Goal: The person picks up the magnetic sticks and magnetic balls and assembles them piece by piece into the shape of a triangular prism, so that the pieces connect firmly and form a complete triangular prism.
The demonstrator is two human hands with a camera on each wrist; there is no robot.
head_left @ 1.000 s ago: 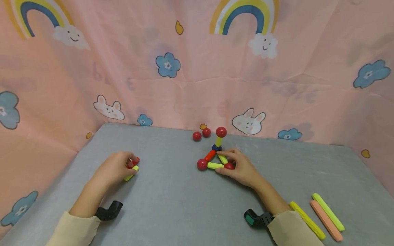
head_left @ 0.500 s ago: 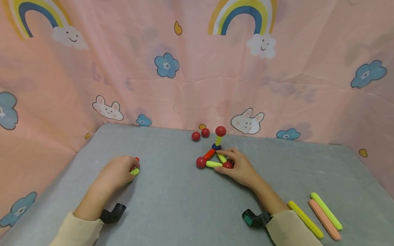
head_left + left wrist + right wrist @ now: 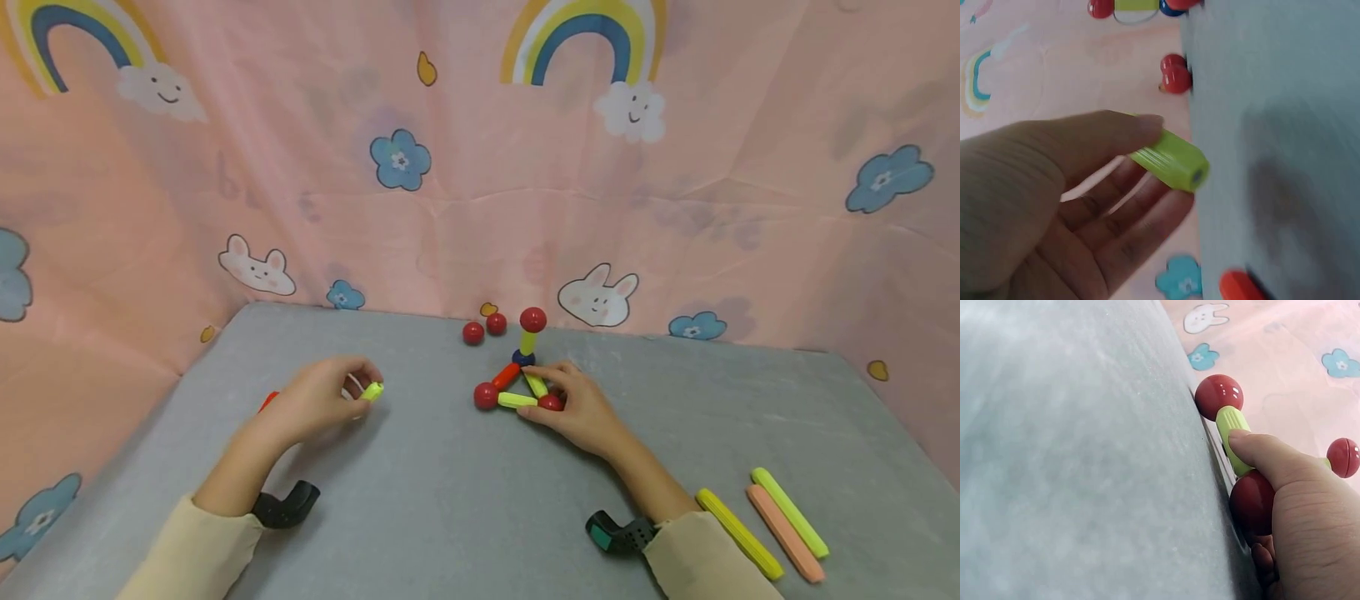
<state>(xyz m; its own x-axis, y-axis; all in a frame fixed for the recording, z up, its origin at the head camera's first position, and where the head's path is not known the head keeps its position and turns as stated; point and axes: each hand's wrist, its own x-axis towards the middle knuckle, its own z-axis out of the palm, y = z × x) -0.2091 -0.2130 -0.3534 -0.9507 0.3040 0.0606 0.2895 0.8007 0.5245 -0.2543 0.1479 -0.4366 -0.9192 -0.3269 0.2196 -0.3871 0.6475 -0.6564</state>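
Note:
My left hand (image 3: 318, 404) pinches a short yellow-green magnetic rod (image 3: 372, 391) between thumb and fingers, raised over the table; its end shows a dark dot in the left wrist view. A red rod (image 3: 268, 401) lies partly hidden behind that hand. A flat triangle of rods and balls rests near the table's back: red ball (image 3: 486, 396) at left, blue ball (image 3: 523, 358) behind, another red ball (image 3: 1252, 501) at right. From the blue ball an upright rod (image 3: 528, 342) carries a red ball (image 3: 533, 319). My right hand (image 3: 577, 412) grips the right corner, thumb on the front yellow-green rod (image 3: 1230, 434).
Two loose red balls (image 3: 473, 333) sit left of the structure, by the pink printed cloth (image 3: 465, 233) at the back. At the front right lie a long yellow stick (image 3: 738, 533), an orange stick (image 3: 785, 533) and a yellow-green stick (image 3: 790, 512) on the grey table (image 3: 435, 500).
The left hand has picked up the yellow-green rod and moved right with it, leaving the red rod behind on the table. The right hand keeps its grip on the triangle.

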